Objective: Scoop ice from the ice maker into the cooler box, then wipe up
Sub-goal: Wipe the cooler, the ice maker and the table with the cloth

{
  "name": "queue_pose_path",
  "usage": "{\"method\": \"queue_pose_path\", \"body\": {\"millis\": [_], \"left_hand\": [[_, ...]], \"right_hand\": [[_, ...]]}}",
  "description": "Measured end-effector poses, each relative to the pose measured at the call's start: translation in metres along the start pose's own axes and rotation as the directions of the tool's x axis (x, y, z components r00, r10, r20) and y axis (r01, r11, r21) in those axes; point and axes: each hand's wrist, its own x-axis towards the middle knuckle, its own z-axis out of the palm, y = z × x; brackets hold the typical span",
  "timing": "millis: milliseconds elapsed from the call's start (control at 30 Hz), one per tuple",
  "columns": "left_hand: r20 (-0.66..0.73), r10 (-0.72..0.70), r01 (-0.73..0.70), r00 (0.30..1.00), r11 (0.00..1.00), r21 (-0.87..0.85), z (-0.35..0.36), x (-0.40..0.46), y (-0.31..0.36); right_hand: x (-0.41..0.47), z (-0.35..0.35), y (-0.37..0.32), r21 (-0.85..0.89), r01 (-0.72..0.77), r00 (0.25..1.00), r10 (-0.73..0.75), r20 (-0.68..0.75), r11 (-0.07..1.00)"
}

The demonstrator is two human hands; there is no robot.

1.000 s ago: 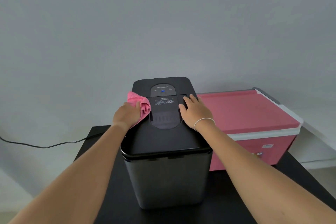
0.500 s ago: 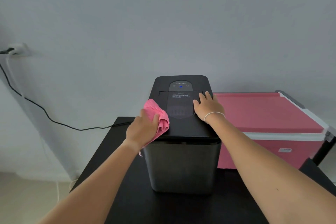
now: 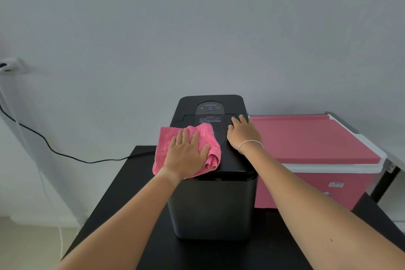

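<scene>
Left hand [image 3: 186, 153]: flat, fingers straight and slightly spread, palm down, pressing on a pink cloth [image 3: 168, 144]. It curls round nothing.

Pink cloth: ribbed fabric, loosely spread across the left part of the ice maker's top. Its left edge hangs past the side of the machine; its right end is bunched into a fold just beside the thumb.

Right hand [image 3: 243, 132]: flat, fingers straight, resting palm down on the right part of the same top, close to the right edge. It holds nothing. A thin pale band [image 3: 249, 143] circles the wrist.

Ice maker [image 3: 213, 201]: black, upright box with rounded corners, lid closed. At the back of the top sits a control panel [image 3: 209, 108] with a small blue light lit. A block of white caution text lies between the panel and the hands; the small print is too fine to read.

Cooler box [image 3: 311, 138]: pink lid closed, white rim, pink body, standing just beside the ice maker on its right. A small label shows on its front face, unreadable.

Table [image 3: 122, 184]: black, bearing the ice maker.

Cable [image 3: 65, 155]: black, running from the table's back edge leftward and up to a wall socket [image 3: 11, 67] at the left edge of the view.

Wall [image 3: 197, 28]: plain grey, behind everything.
</scene>
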Motion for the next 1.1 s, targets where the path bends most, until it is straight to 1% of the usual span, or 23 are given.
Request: {"method": "queue_pose_path", "body": {"millis": [167, 333, 400, 467, 500, 567, 600, 633, 667, 733, 800, 867, 1000, 1100], "left_hand": [[0.009, 0.031, -0.031, 0.999, 0.999, -0.029, 0.002, 0.019, 0.011], [0.031, 0.04, -0.037, 0.999, 0.997, -0.073, 0.002, 0.032, 0.015], [0.037, 0.045, -0.042, 0.998, 0.995, -0.091, 0.004, 0.037, 0.014], [0.05, 0.056, -0.05, 0.997, 0.991, -0.126, 0.001, 0.039, 0.013], [0.038, 0.064, -0.056, 0.997, 0.981, -0.186, -0.002, 0.04, 0.012], [-0.021, 0.032, -0.037, 0.999, 0.918, -0.395, -0.013, 0.041, 0.008], [-0.064, 0.017, -0.044, 0.998, 0.889, -0.455, -0.015, 0.042, 0.003], [-0.087, 0.011, -0.05, 0.996, 0.882, -0.468, -0.016, 0.043, -0.002], [-0.097, 0.025, -0.065, 0.995, 0.897, -0.437, -0.015, 0.044, -0.008], [-0.063, 0.073, -0.09, 0.995, 0.937, -0.339, -0.009, 0.046, -0.022], [-0.02, 0.068, -0.071, 0.997, 0.97, -0.231, -0.003, 0.045, -0.031], [-0.04, 0.068, -0.075, 0.997, 0.976, -0.205, -0.003, 0.043, -0.035], [-0.065, 0.087, -0.097, 0.994, 0.979, -0.177, -0.003, 0.04, -0.037], [-0.038, 0.071, -0.076, 0.997, 0.986, -0.149, 0.0, 0.038, -0.039]], "right_hand": [[-0.001, -0.003, 0.002, 0.121, 0.006, 1.0, -0.002, -0.029, 0.993], [-0.006, -0.008, 0.001, 0.271, -0.007, 1.0, 0.013, -0.018, 0.963], [-0.008, -0.009, 0.001, 0.283, 0.024, 0.998, -0.007, -0.062, 0.959], [-0.011, -0.01, -0.005, 0.258, 0.076, 0.992, -0.048, -0.115, 0.963], [-0.013, -0.011, -0.009, 0.246, 0.103, 0.988, -0.071, -0.135, 0.964], [-0.017, -0.013, -0.022, 0.214, 0.156, 0.978, -0.119, -0.173, 0.964], [-0.019, -0.013, -0.029, 0.174, 0.185, 0.971, -0.152, -0.184, 0.967], [-0.02, -0.013, -0.037, 0.112, 0.213, 0.965, -0.192, -0.177, 0.971], [-0.02, -0.012, -0.044, 0.04, 0.24, 0.961, -0.232, -0.152, 0.97], [-0.019, -0.006, -0.055, -0.062, 0.274, 0.959, -0.278, -0.062, 0.96], [-0.018, 0.003, -0.059, -0.08, 0.271, 0.962, -0.268, 0.044, 0.959], [-0.019, 0.011, -0.056, -0.076, 0.253, 0.963, -0.243, 0.114, 0.965], [-0.021, 0.013, -0.051, -0.13, 0.256, 0.96, -0.235, 0.155, 0.958], [-0.025, 0.013, -0.051, -0.162, 0.258, 0.959, -0.232, 0.164, 0.952]]}}
